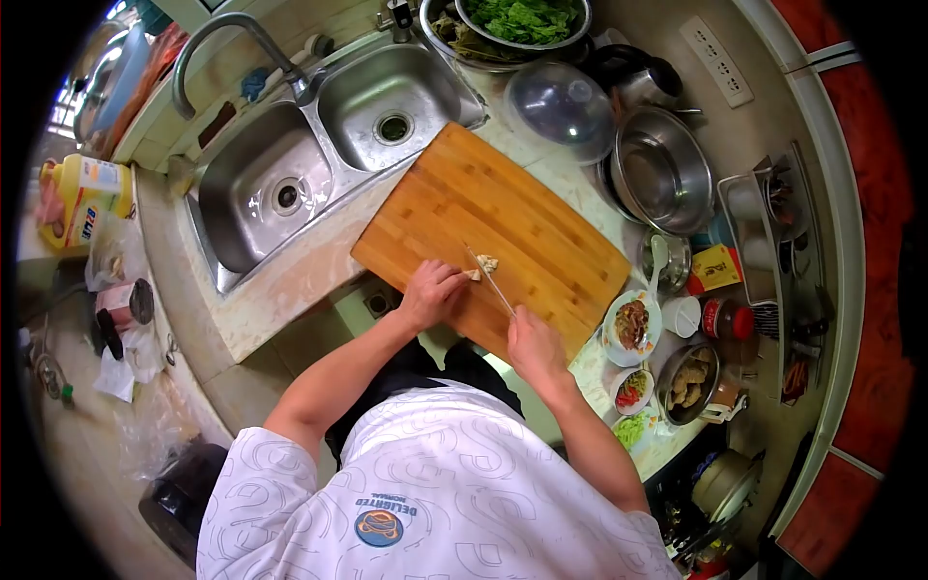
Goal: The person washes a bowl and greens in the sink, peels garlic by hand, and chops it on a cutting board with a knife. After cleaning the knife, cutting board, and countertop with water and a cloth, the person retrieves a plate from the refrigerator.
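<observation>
A wooden cutting board (522, 208) lies at a slant on the counter in front of me. My right hand (534, 343) is wrapped round the handle of a knife (493, 282), whose thin blade points up and left over the board. Small pale chopped pieces (488, 263) lie beside the blade near its tip. My left hand (433, 292) is at the board's near left edge, its bent fingers pressed on a small pale piece (473, 275) just left of the blade.
A double sink (329, 145) with a curved faucet (232, 19) is beyond the board. Metal bowls (662, 169), a plate of dark food (633, 327), small bowls and jars stand at the right. A yellow jug (87, 198) is far left.
</observation>
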Motion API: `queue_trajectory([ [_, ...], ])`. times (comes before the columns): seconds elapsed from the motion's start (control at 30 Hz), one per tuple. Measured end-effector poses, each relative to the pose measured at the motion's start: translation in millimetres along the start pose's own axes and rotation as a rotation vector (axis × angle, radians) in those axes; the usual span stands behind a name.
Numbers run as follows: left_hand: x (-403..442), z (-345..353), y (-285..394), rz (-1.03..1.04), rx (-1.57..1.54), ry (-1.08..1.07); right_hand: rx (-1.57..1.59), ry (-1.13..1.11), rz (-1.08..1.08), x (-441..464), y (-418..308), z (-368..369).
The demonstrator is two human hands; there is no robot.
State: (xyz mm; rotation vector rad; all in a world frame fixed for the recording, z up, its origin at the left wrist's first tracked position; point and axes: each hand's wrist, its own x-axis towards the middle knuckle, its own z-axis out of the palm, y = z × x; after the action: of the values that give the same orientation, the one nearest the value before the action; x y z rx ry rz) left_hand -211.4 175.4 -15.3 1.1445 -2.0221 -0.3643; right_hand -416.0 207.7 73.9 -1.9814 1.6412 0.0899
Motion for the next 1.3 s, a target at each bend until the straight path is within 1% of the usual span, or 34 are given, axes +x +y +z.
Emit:
queue_trajectory([
  [0.1,-2.2,0.7,-4.4,0.016,-0.004,-0.02,0.009,0.013,-0.012,-4.9,-6.7,-6.4],
  [0.2,-1.2,1.6,-4.0,0.016,-0.006,-0.025,-0.017,-0.046,-0.018,0.3,-1.6,0.9],
  [0.27,-4.2,0.4,-2.6,0.009,-0.004,-0.024,0.018,0.019,-0.024,0.2,-2.1,2.5],
  [0.4,-6.5,3.0,-8.3,0.006,-0.007,-0.022,-0.016,0.039,-0.034,-9.3,-16.1,-6.3],
  [0.47,-3.2,3.3,-8.7,0.022,-0.002,-0.027,-0.078,-0.036,0.001,-6.1,-18.2,-3.5],
  [0.5,-2.1,1.4,-7.0,0.022,-0.004,-0.026,-0.08,-0.035,0.002,-4.7,-15.3,-0.3],
  [0.57,-5.9,-0.1,-2.3,0.017,-0.01,-0.025,0.006,0.037,-0.002,-3.4,-9.0,6.1],
  [0.67,-9.2,-3.1,-6.5,0.001,-0.003,-0.086,-0.006,0.091,-0.052,-8.7,-9.8,2.6],
  [0.7,-9.3,-2.0,-8.7,0.004,0.019,-0.096,-0.007,0.095,-0.05,-8.8,-12.6,1.0],
  [0.73,-11.2,0.0,-8.8,0.002,0.04,-0.108,-0.032,0.046,-0.033,-10.9,-17.0,0.0],
  [0.77,-8.8,0.6,-8.1,0.003,0.038,-0.105,-0.058,-0.001,-0.019,-10.8,-18.9,-1.3],
  [0.8,-7.1,0.4,-7.9,0.009,0.027,-0.082,-0.059,0.0,-0.019,-6.4,-15.4,1.2],
  [0.87,-9.9,-1.4,-3.3,0.007,0.009,-0.071,0.01,0.027,-0.039,-1.2,-8.2,8.8],
  [1.0,-5.1,-4.3,-3.2,0.0,0.001,-0.058,0.041,0.088,-0.04,-7.9,-11.2,3.1],
  [1.07,-4.8,-2.8,-4.4,0.014,-0.003,-0.049,-0.018,0.036,-0.03,-9.1,-13.7,2.2],
  [1.2,-5.5,-3.5,-4.9,0.019,-0.027,-0.049,0.055,-0.012,-0.012,-3.2,-8.4,7.3],
  [1.27,-3.6,-3.7,-4.7,0.025,-0.028,-0.032,0.073,0.081,-0.042,-6.8,-9.2,5.5],
  [1.3,-3.8,-3.2,-5.5,0.033,-0.031,-0.025,0.074,0.081,-0.041,-7.5,-11.0,3.8],
])
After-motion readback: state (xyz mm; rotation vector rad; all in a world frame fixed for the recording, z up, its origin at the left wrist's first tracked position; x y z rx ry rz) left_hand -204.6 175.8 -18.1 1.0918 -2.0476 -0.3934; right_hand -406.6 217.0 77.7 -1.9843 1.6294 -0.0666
